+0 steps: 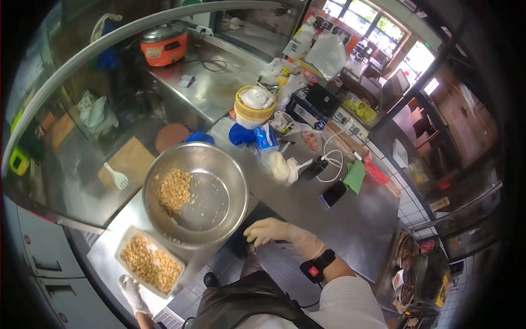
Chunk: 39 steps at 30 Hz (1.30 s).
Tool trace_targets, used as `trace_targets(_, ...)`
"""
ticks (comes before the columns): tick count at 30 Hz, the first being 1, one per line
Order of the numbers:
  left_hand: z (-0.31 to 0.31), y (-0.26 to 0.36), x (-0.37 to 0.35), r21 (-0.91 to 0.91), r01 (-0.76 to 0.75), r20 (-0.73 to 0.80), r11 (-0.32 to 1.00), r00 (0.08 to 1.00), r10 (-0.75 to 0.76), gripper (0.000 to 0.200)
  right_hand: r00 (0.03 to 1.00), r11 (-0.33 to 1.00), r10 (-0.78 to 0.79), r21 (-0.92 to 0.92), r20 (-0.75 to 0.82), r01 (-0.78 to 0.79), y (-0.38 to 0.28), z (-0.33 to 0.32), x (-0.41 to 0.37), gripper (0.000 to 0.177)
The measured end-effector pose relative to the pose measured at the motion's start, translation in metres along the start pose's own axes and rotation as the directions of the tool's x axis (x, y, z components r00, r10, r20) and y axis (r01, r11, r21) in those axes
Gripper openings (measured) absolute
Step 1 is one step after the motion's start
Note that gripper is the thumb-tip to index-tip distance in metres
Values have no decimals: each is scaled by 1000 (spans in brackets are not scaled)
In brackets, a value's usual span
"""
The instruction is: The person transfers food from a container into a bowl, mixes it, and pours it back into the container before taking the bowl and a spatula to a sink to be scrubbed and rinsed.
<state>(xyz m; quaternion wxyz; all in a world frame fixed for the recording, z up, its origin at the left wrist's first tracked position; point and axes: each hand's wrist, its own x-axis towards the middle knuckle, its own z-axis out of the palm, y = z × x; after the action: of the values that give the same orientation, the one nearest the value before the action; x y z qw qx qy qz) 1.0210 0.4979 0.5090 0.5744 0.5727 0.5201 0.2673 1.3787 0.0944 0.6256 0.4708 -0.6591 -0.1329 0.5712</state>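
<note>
A large steel bowl [235,192] holds a heap of shelled, nut-like pieces [174,191] on its left side, with scattered bits across the bottom. Just below it, a pale rectangular tub [176,253] contains more of the same pieces. My left hand [131,293], in a thin clear glove, is beside the tub's lower left corner, fingers stretched out along its edge. To the right of the bowl, my right hand [267,231] is raised over the counter's near edge in a pale glove. Its fingers are loosely bent and slightly apart, with nothing in them.
A white slotted spatula [116,176] lies on a wooden board [134,159] behind the curved guard. On the right-hand counter are a phone [333,194], a green cloth [355,176], white cables and a blue packet [266,138]. An orange cooker [164,46] stands at the back.
</note>
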Motion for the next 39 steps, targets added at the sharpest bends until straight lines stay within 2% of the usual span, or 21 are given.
trace_targets(1,-6,-5,2,-31,-100,-58,995,994,98,32,998,1000,-28,3,-61,28,-6,-29,-1,36)
trace_targets(3,-23,-9,16,183,-254,-108,950,955,277,35,976,992,-92,63,-197,106,-11,-86,11,36)
trace_targets(5,-2,29,0,214,-247,-210,945,933,291,34,969,976,-108,162,-220,146,-20,-136,30,34)
trace_targets(7,19,71,-17,333,-145,-219,932,949,226,33,923,976,-209,-130,-325,175,-27,-173,55,31)
trace_targets(11,67,115,-33,281,-192,-202,940,946,254,30,934,967,-256,-68,-250,247,-69,-229,78,27)
trace_targets(15,117,157,-65,265,-165,-273,950,932,238,27,688,881,-318,64,-653,468,-110,-310,109,21)
trace_targets(17,118,156,-69,276,-157,-287,948,928,237,26,480,884,-382,-161,-790,438,-135,-348,119,18)
trace_targets(18,117,153,-70,282,-154,-290,947,927,237,25,485,882,-390,-165,-783,441,-144,-364,123,18)
trace_targets(19,117,151,-73,278,-151,-301,949,924,236,25,199,778,-626,-583,-754,235,-154,-377,127,19)
trace_targets(20,115,150,-76,279,-133,-300,951,929,218,25,-31,544,-839,-834,-544,-95,-165,-388,130,22)
trace_targets(21,114,148,-80,278,-114,-301,954,933,199,25,-29,535,-845,-841,-534,-87,-175,-398,134,22)
trace_targets(23,119,149,-90,286,-87,-345,954,919,188,24,96,114,-987,-981,-130,-156,-200,-411,136,26)
trace_targets(24,118,148,-93,280,-85,-344,956,921,182,23,151,14,-988,-984,-41,-179,-206,-423,148,26)
trace_targets(25,116,147,-99,276,-82,-343,958,923,178,22,152,3,-988,-986,-29,-168,-213,-435,159,26)
trace_targets(27,131,160,-112,292,-98,-347,951,916,201,21,642,-9,-724,-927,-253,-375,-230,-447,171,26)
trace_targets(31,146,171,-130,275,-134,-382,952,894,236,21,772,-110,-600,-935,-208,-337,-246,-482,201,20)
trace_targets(33,146,173,-137,266,-137,-391,954,889,237,21,765,-83,-609,-943,-209,-324,-252,-490,203,16)
trace_targets(35,139,169,-139,291,-112,-395,950,890,226,21,645,30,-699,-914,-309,-405,-264,-486,187,15)
trace_targets(36,123,156,-135,284,-138,-388,949,888,245,21,579,-13,-782,-922,-232,-386,-263,-493,182,17)
trace_targets(37,124,154,-138,275,-133,-402,952,884,239,21,580,-26,-786,-925,-215,-379,-265,-496,176,17)
trace_targets(39,124,159,-141,274,-145,-387,951,888,247,19,357,-46,-925,-898,-126,-437,-270,-493,157,15)
